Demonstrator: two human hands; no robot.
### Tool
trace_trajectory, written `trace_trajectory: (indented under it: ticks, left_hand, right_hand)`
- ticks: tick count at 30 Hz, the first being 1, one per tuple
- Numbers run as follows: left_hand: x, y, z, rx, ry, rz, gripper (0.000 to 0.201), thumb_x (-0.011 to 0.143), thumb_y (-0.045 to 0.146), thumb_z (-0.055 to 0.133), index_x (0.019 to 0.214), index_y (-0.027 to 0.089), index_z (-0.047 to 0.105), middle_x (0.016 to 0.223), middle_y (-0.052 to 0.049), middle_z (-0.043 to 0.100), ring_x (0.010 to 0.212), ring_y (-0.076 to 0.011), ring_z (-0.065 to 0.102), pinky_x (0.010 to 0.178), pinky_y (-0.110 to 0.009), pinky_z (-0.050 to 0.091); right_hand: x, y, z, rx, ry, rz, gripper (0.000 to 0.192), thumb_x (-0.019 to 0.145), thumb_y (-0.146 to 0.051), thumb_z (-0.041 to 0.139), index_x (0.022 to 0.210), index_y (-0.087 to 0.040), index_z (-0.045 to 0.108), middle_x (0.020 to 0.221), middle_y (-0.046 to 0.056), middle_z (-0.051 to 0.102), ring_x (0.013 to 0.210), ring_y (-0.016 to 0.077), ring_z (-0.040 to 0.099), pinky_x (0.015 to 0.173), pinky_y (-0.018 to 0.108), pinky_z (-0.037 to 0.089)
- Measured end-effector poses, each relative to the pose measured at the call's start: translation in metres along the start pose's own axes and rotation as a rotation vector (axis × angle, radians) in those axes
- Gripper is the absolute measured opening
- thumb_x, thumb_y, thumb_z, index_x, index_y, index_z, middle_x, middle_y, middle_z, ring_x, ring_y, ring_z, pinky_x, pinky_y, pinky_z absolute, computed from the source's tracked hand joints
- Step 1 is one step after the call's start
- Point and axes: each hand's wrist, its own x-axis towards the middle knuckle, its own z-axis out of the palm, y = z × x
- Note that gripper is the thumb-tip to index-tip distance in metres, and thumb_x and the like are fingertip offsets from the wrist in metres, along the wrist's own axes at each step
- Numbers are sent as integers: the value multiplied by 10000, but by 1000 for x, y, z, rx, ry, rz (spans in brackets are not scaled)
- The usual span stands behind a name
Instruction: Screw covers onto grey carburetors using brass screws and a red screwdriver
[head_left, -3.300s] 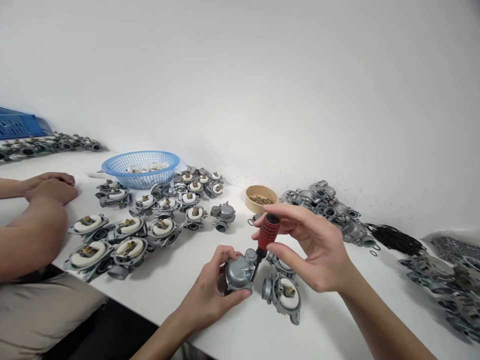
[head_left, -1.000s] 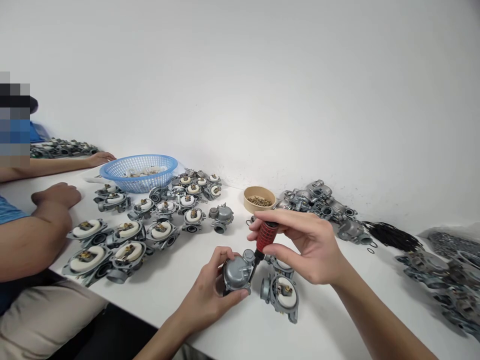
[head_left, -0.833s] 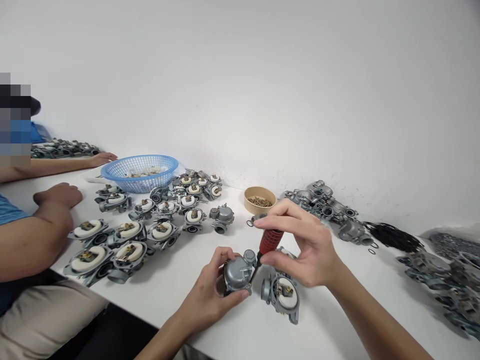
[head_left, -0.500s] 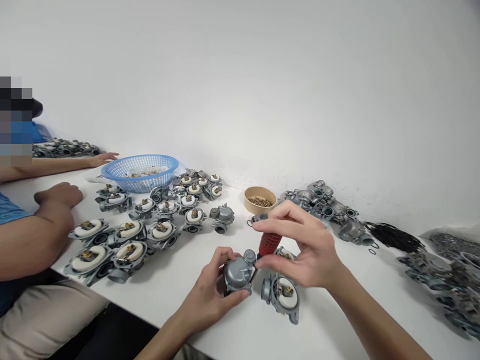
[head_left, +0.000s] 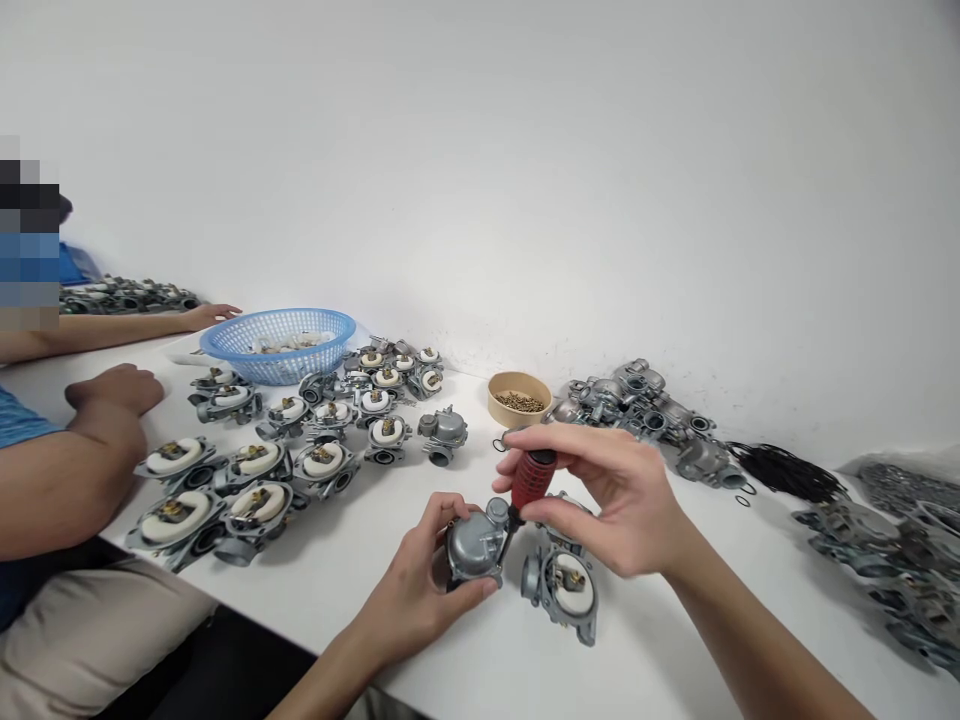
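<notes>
Left hand [head_left: 416,590] wraps a grey carburetor [head_left: 476,545] at the near edge of the white table [head_left: 360,560], fingers clamped round its body, bowl cover facing up and toward the camera. Right hand [head_left: 607,495] pinches the red-handled screwdriver [head_left: 529,482] by thumb and fingertips on the grip. Screwdriver long axis runs steep, tilted: handle up and right, black shaft down and left, tip on the carburetor's right top edge.

All relative to the held carburetor:
- Just right, touching or nearly so: open carburetor body [head_left: 562,585] with white float showing, lying on the table.
- Behind and right: tan bowl of small brass parts [head_left: 519,398], then a heap of bare castings [head_left: 645,410], black O-rings [head_left: 784,470] further right.
- Left and behind: rows of float-up carburetors [head_left: 255,470], blue basket [head_left: 277,342] beyond them.
- Far left: another person's hand [head_left: 116,385] resting on the table, well apart.
</notes>
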Motion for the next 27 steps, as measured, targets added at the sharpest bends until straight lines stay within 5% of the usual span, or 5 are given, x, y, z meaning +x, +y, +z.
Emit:
trace_trajectory:
  ticks: [8, 13, 18, 23, 27]
  left_hand:
    - [0, -1, 2, -11, 0, 7, 469, 868, 279, 788, 1140, 276, 406, 1264, -43, 626, 1035, -206, 634, 919, -332, 487]
    - [1, -2, 2, -4, 13, 11, 476, 860, 272, 788, 1145, 277, 407, 1217, -29, 622, 1005, -195, 623, 891, -319, 492]
    - [1, -2, 1, 16, 13, 11, 469, 860, 279, 790, 1136, 279, 411, 1228, -31, 622, 981, -188, 622, 874, -316, 500]
    - [1, -1, 1, 26, 22, 15, 460, 853, 273, 791, 1130, 274, 423, 1155, -15, 618, 956, -184, 619, 856, -310, 507]
    - [1, -1, 1, 15, 15, 16, 464, 862, 282, 788, 1132, 280, 411, 1193, -17, 609, 974, -182, 609, 868, -311, 497]
  right_hand:
    - [0, 1, -3, 69, -55, 42, 418, 960, -135, 658, 1366, -234, 674, 1164, 118, 745, 926, 221, 741, 788, 399, 656]
    - [2, 2, -3, -89, 86, -100, 462, 787, -240, 916, 1222, -244, 761, 838, 37, 745, 777, 198, 686, 709, 354, 618]
    - [-1, 0, -2, 84, -52, 52, 465, 938, -87, 677, 1378, -237, 650, 1152, 113, 735, 941, 215, 733, 800, 392, 650]
    - [0, 5, 0, -38, 85, -118, 488, 794, -160, 898, 1238, -252, 718, 854, 18, 730, 781, 179, 678, 756, 356, 625]
    - [-2, 1, -2, 103, -85, 37, 450, 979, -112, 632, 1412, -230, 627, 1189, 116, 732, 982, 216, 720, 897, 430, 635]
